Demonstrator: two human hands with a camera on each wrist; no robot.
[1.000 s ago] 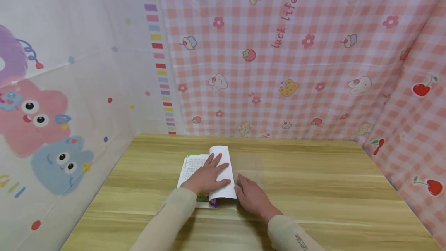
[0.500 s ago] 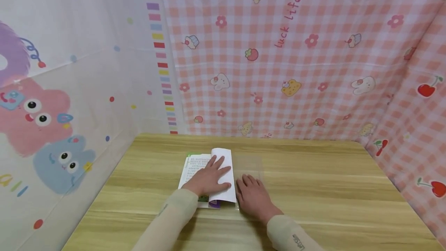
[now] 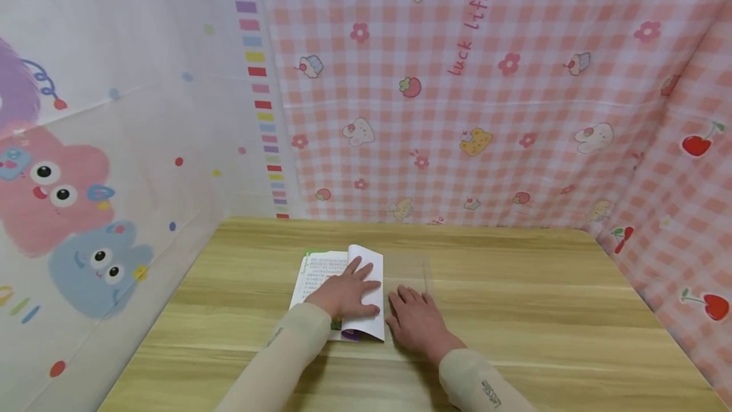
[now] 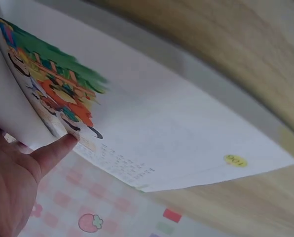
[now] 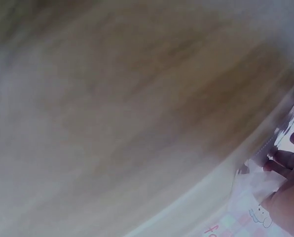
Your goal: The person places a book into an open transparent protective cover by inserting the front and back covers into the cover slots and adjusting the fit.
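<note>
The book [image 3: 323,267] is lying open on the table [image 3: 532,310], its printed lines too small to read, with a yellow oval [image 4: 236,160] appearing to be showing 106, while the left hand [image 3: 345,295], fingers spread apart, is resting on its white leaf [image 3: 366,328]. The right hand [image 3: 420,323], fingers nearly together, is resting on a clear sheet [image 3: 407,267] beside it. Behind, checked cloth [image 3: 440,107] is reading "luck life"; the right sleeve [image 3: 471,380] is bearing illegible lettering.
</note>
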